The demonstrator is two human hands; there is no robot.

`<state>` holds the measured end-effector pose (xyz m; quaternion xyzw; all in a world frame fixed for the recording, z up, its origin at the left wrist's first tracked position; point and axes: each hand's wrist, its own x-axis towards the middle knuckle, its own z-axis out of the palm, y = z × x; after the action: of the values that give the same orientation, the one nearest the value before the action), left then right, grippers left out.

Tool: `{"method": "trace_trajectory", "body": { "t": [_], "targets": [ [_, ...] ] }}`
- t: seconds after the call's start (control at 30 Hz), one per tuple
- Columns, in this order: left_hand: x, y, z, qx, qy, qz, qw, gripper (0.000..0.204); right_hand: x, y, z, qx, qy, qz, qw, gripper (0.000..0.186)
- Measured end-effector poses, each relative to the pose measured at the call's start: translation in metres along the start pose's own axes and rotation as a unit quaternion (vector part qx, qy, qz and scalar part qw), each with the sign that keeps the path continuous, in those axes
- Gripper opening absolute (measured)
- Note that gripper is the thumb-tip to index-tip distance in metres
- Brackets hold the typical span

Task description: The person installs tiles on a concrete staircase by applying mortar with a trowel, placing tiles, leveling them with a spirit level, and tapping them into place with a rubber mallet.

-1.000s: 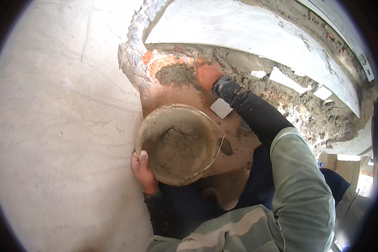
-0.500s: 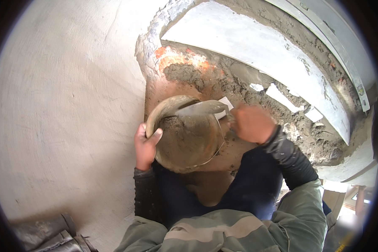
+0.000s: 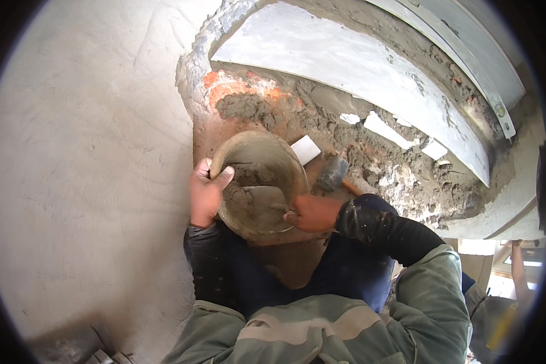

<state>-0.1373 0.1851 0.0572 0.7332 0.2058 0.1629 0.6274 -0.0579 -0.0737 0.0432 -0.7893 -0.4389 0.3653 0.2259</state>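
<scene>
My left hand (image 3: 206, 194) is closed on the left rim of a cement-caked bucket (image 3: 292, 165), which is tilted, with wet grey mortar (image 3: 249, 173) inside. My right hand (image 3: 312, 212) is closed on a trowel, its blade (image 3: 261, 197) down in the bucket and partly in the mortar. Just beyond the bucket lies a small white tile piece (image 3: 305, 149); a grey-headed mallet (image 3: 332, 173) with a wooden handle lies to its right.
Ahead are rough mortar and exposed brick (image 3: 242, 91), white fragments (image 3: 385, 128), a long pale slab (image 3: 346, 67) and a metal level (image 3: 500, 112). A pale plastered surface (image 3: 85, 151) fills the left. Another person's arm (image 3: 520, 267) shows at lower right.
My right hand has come from the mortar bed to the bucket, bringing the trowel down into it. My left hand stays on the rim. The mallet now shows beside the bucket.
</scene>
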Motion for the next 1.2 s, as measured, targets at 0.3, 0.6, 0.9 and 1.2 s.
{"method": "trace_trajectory", "body": {
  "t": [0.3,0.6,0.9,1.2],
  "targets": [
    [-0.008,-0.027,-0.021,-0.306,0.053,-0.057,0.949,0.04,-0.013,-0.016,-0.026,0.094,-0.054,0.004,0.994,0.04],
    [-0.006,-0.047,-0.038,-0.383,0.049,-0.055,0.921,0.039,0.006,-0.005,-0.074,-0.024,-0.022,-0.1,0.994,0.039],
    [-0.005,-0.043,-0.052,-0.382,0.082,-0.094,0.916,0.032,-0.01,-0.006,-0.096,-0.022,-0.014,-0.07,0.997,0.027],
    [0.003,-0.019,-0.044,-0.426,0.056,-0.158,0.889,0.05,0.04,0.1,-0.152,0.454,-0.13,-0.013,0.881,0.026]
  ]
}}
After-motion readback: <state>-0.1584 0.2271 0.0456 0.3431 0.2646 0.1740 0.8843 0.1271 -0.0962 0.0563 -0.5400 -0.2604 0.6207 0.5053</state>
